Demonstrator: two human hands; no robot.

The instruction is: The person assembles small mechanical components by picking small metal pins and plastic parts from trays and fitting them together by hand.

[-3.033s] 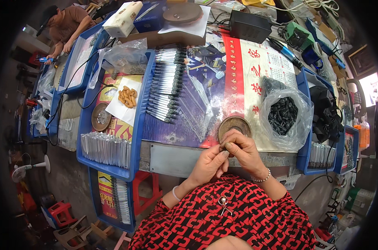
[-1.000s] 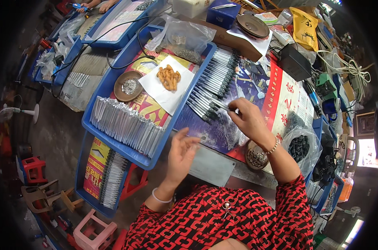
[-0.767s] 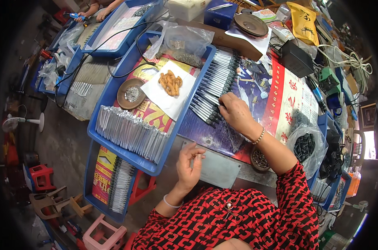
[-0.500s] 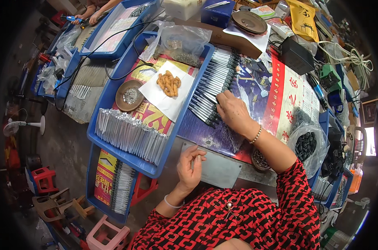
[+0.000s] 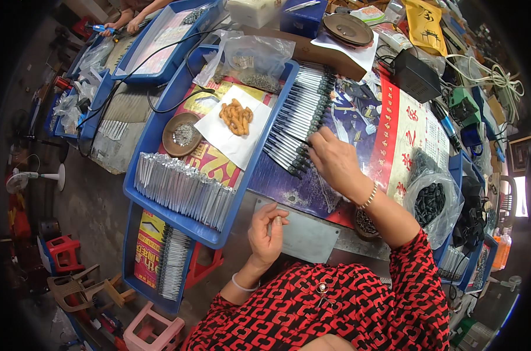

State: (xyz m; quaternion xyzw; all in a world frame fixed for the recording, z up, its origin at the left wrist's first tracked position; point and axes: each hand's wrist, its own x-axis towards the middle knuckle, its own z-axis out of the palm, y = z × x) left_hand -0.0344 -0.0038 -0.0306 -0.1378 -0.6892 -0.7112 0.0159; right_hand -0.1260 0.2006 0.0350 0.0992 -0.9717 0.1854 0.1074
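On the purple printed sheet (image 5: 277, 192) lies a long row of slim silvery rods (image 5: 296, 96) with black ends, like pen parts. My right hand (image 5: 337, 164) is at the row's right edge, its fingertips pressed together against the black ends near the lower part. What lies between those fingertips is hidden. My left hand (image 5: 265, 235) hovers near the table's front edge with loosely bent fingers, thumb apart, and nothing visible in it. Left of the row, a blue tray (image 5: 227, 229) holds a dense stand of silvery tubes (image 5: 183, 190).
The tray also carries a brown bowl of small metal parts (image 5: 183, 134), fried twisted snacks (image 5: 236, 118) on white paper and a plastic bag (image 5: 257, 58). At right are a bag of black pieces (image 5: 432, 202) and a black box (image 5: 416, 76). A co-worker's hands (image 5: 131, 24) show at upper left.
My right hand has shifted slightly right and downward along the black ends, and its wrist has turned a little. My left hand stays nearly still.
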